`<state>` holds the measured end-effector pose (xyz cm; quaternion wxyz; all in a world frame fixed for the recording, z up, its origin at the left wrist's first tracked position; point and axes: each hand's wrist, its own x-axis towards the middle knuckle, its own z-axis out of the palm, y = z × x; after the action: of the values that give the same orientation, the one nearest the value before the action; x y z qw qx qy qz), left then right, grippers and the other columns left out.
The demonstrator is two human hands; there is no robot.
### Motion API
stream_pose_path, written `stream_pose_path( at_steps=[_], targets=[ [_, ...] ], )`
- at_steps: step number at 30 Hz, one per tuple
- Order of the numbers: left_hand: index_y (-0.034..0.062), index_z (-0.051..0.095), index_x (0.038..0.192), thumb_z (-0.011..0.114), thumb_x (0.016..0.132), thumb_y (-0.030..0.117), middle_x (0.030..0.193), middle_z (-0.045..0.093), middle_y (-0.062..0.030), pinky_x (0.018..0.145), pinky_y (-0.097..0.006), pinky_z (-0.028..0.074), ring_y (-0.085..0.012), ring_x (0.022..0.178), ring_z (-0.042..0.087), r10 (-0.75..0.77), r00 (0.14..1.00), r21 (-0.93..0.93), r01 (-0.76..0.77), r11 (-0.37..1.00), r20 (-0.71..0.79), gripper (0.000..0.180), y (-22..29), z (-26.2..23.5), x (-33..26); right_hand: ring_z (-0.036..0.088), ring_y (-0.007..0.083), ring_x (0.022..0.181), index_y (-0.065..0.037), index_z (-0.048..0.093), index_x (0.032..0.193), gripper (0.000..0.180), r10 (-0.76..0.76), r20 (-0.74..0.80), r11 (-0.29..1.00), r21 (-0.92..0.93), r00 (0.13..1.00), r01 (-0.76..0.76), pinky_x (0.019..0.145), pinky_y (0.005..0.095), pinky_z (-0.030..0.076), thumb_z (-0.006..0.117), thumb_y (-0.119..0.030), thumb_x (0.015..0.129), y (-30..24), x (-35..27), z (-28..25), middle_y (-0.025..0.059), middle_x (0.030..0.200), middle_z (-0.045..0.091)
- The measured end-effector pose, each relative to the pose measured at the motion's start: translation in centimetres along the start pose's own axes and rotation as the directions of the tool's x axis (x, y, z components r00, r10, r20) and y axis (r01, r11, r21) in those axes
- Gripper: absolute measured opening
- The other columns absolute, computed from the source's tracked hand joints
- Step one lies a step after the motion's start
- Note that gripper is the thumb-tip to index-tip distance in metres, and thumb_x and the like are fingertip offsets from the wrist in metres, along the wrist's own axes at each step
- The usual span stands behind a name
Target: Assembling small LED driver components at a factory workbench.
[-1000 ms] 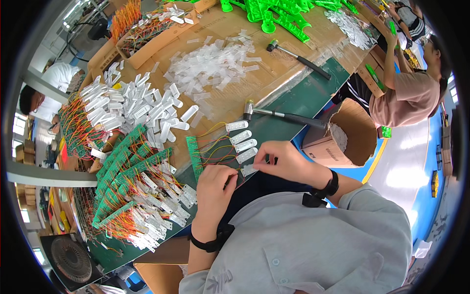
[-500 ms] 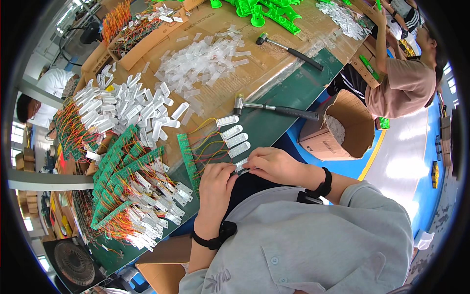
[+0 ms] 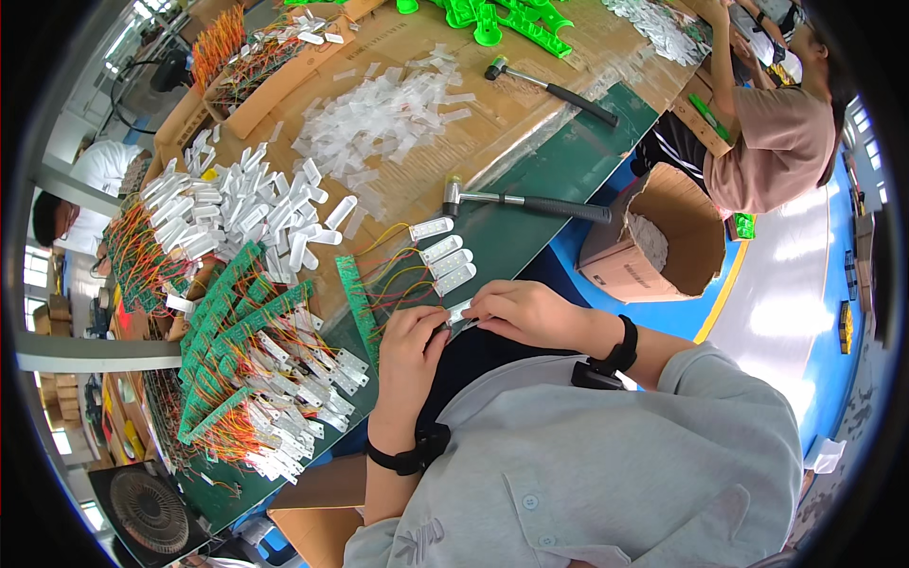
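Note:
My left hand (image 3: 414, 346) and my right hand (image 3: 524, 312) meet at the table's near edge, both pinching one small white rectangular module (image 3: 458, 313) between the fingertips. Thin coloured wires run from it to a narrow green circuit strip (image 3: 361, 305) lying just left of my hands. Three more white modules (image 3: 445, 253) on the same wires lie in a row just beyond my fingers on the green mat (image 3: 559, 170). I wear a black band on each wrist.
A hammer (image 3: 523, 202) lies just beyond the modules; a second hammer (image 3: 550, 89) is farther back. Loose white caps (image 3: 248, 210) and clear sleeves (image 3: 379, 114) cover the cardboard. Finished wired strips (image 3: 251, 379) pile at the left. An open carton (image 3: 653, 241) stands right, beside another seated person (image 3: 778, 133).
My hands have stayed together on the white module, shifting slightly. The view has drifted a little, so the table contents sit marginally lower in frame.

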<state>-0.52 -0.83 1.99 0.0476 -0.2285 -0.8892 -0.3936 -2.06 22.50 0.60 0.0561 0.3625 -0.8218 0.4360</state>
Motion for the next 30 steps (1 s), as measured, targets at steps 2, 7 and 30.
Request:
stream_pose_path(
  at_steps=[2,7,30],
  targets=[
    [0.0027,0.07,0.104,0.078,0.078,0.002,0.106,0.068,-0.0094,0.088,-0.039,0.05,-0.0305,0.101,0.062,-0.006,1.0,0.005,0.006,1.0,-0.008,0.027,0.1,0.1,0.0,0.068,0.0299,0.083,-0.005,0.062,0.098,0.014,0.007,0.002,1.0,0.002,1.0,-0.007,0.07,0.0383,0.057,0.072,-0.01,0.089,-0.1,0.0,0.1,0.0102,0.094,0.065],
    [0.0023,0.069,0.103,0.079,0.077,0.002,0.104,0.066,-0.0097,0.085,-0.041,0.05,-0.0319,0.098,0.062,-0.005,0.999,0.017,0.006,1.0,-0.033,0.028,0.4,0.2,0.0,0.068,0.0298,0.084,-0.006,0.061,0.097,0.014,-0.007,-0.006,1.0,0.009,1.0,0.007,0.07,0.0383,0.057,0.072,-0.01,0.088,0.0,0.2,0.4,0.0099,0.094,0.065],
    [0.0035,0.059,0.129,0.084,0.073,0.006,0.106,0.074,-0.0066,0.09,-0.041,0.047,-0.0284,0.099,0.063,-0.094,0.992,0.034,0.097,0.995,-0.081,0.062,0.0,1.1,-0.5,0.064,0.0305,0.083,-0.005,0.064,0.095,0.016,0.089,-0.053,0.988,0.132,0.995,-0.081,0.072,0.0403,0.053,0.074,-0.006,0.083,-0.1,0.7,0.5,0.0094,0.09,0.064]
  ],
)
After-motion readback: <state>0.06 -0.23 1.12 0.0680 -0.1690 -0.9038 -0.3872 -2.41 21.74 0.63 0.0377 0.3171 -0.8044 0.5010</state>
